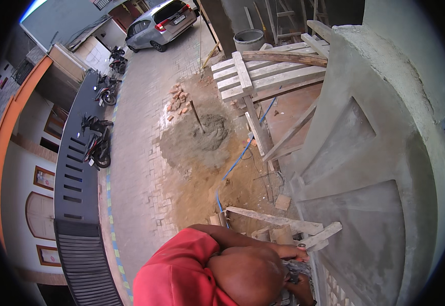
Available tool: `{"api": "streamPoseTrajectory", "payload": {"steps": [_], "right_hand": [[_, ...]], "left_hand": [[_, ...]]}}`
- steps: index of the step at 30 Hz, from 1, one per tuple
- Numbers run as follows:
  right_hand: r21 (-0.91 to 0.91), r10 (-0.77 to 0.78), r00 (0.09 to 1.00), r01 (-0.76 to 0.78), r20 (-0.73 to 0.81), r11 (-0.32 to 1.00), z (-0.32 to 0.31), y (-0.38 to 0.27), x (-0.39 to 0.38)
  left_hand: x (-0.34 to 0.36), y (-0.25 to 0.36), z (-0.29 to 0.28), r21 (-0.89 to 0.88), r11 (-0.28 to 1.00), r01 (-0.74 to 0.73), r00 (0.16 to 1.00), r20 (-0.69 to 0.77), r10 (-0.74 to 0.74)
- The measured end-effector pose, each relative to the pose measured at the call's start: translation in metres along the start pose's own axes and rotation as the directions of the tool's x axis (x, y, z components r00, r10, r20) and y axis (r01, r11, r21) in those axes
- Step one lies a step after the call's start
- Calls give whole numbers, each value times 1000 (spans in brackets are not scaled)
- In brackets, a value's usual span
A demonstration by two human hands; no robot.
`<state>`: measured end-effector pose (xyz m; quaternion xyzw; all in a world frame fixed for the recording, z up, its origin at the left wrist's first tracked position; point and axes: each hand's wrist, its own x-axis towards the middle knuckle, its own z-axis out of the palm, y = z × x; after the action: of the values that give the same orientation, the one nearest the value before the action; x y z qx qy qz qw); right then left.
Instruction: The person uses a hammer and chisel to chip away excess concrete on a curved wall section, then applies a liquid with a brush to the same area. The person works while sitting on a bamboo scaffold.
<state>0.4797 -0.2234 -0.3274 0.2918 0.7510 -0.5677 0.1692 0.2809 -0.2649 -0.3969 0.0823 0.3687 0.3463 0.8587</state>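
View from above: both hands (294, 268) meet at the foot of the grey rendered cement wall (365, 168), touching it, seemingly around a dark crumpled object (296, 268); their grip cannot be told; wall directly ahead, its length rising away.

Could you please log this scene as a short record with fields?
Viewpoint: high up, looking down on a paved lane
Right hand: against the grey plastered wall, near a wooden slat; grip unclear
Left hand: low by the wall, partly hidden; grip unclear
Sleeve: red sleeve
Below: mortar pile with a shovel, loose bricks, blue hose
Lane: silver car, parked motorcycles
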Motion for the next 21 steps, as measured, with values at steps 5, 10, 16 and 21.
{"api": "streamPoseTrajectory", "payload": {"steps": [5, 10, 16, 21], "right_hand": [[121, 52, 999, -50, -9, 991, -1, -10, 1], [240, 85, 996, -73, -37, 968, 1, -15, 2], [229, 83, 996, -84, 15, 970, 7, 11, 8], [219, 62, 998, -60, -4, 974, 14, 29, 9]], "left_hand": [[-5, 5, 9, -61, 998, 1, 1000, -28, -3], [12, -12, -3, -7, 1000, -30, 999, -33, 30], [13, -9, -5, 50, 998, -25, 1000, -11, 25], [18, -16, -8, 62, 993, -100, 995, -25, 102]]}}
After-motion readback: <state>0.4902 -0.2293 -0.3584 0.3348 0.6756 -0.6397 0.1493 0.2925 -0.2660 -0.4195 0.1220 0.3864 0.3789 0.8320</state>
